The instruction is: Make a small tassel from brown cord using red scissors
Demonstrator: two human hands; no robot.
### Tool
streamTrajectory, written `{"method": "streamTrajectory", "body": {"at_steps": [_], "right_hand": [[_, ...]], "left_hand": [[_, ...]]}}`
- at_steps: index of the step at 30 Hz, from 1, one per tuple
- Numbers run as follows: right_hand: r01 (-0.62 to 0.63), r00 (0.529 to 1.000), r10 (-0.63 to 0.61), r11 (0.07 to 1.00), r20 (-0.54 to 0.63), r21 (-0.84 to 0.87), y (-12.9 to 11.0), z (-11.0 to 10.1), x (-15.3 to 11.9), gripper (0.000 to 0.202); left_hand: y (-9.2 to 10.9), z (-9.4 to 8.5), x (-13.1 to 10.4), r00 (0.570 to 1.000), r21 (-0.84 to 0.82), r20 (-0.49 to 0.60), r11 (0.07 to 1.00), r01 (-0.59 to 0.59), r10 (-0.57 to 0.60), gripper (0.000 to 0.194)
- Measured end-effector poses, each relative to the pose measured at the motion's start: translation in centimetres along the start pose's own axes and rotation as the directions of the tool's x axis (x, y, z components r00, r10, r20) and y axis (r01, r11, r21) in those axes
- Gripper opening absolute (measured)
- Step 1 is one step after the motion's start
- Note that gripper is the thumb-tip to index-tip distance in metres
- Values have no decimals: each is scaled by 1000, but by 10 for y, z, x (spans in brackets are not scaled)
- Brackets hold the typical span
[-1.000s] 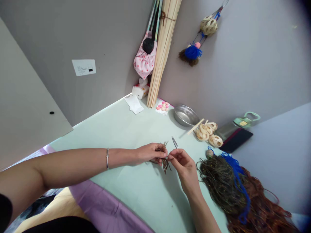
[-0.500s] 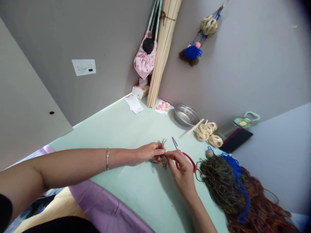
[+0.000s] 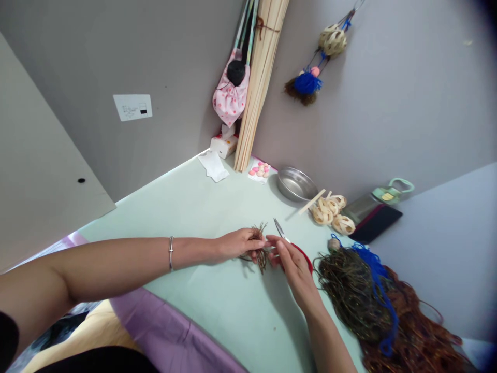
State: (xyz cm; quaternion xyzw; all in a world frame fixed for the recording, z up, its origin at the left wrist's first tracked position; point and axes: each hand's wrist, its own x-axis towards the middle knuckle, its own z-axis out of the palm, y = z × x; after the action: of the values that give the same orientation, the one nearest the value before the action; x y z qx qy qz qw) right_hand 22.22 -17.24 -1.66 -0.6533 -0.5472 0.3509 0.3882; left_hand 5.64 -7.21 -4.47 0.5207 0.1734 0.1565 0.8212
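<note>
My left hand (image 3: pixel 240 244) pinches a small bundle of brown yarn (image 3: pixel 261 261), whose loose ends stick out above and below the fingers. Close to its right side is my right hand (image 3: pixel 289 259), with its fingers apart and the index fingertip near the bundle; nothing shows in its grasp. Scissors (image 3: pixel 280 229) with red handles lie on the table partly behind my right hand, blades pointing up and left. A dark strand lies under my left hand.
On the pale green table (image 3: pixel 174 217) are a metal bowl (image 3: pixel 297 184), woven wooden balls (image 3: pixel 323 211), a bottle (image 3: pixel 363 204), a dark phone-like slab (image 3: pixel 376 225) and piled green, blue and brown yarn (image 3: pixel 349 290). Wooden strips (image 3: pixel 258 88) lean on the wall.
My right hand has opened from a pinch at the bundle, its fingers spreading and turning slightly. My left hand keeps its hold in the same place.
</note>
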Motion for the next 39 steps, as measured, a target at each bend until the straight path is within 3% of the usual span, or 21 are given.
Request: {"method": "streamTrajectory", "body": {"at_steps": [3, 5, 12, 16, 21, 25, 32, 39], "right_hand": [[-33, 977, 14, 996, 213, 83, -4, 1, -1, 36], [-69, 968, 36, 990, 248, 123, -3, 1, -1, 33], [-116, 993, 108, 972, 51, 203, 1, -2, 1, 25], [-93, 996, 88, 971, 32, 219, 1, 0, 0, 26], [-99, 995, 86, 926, 53, 365, -2, 5, 0, 27], [-118, 992, 127, 886, 10, 449, -3, 5, -1, 34], [-96, 995, 87, 952, 44, 291, 1, 4, 0, 31], [-109, 989, 135, 938, -57, 329, -3, 5, -1, 23]], "left_hand": [[-1, -1, 1, 1000, -3, 10, 1000, -20, 20, 36], [-1, -2, 1, 1000, 3, 1, 1000, -24, 24, 36], [1, -1, 0, 1000, 37, -2, 999, -3, 3, 32], [-1, -1, 1, 998, 56, 57, 998, 6, -9, 35], [-3, -3, 2, 990, 55, 139, 998, -4, -4, 33], [-5, -4, 3, 995, 17, 92, 999, 28, -30, 34], [-3, -3, 2, 998, -17, 25, 998, 54, -54, 34], [-1, -3, 1, 998, -48, -68, 999, 7, -10, 37]]}}
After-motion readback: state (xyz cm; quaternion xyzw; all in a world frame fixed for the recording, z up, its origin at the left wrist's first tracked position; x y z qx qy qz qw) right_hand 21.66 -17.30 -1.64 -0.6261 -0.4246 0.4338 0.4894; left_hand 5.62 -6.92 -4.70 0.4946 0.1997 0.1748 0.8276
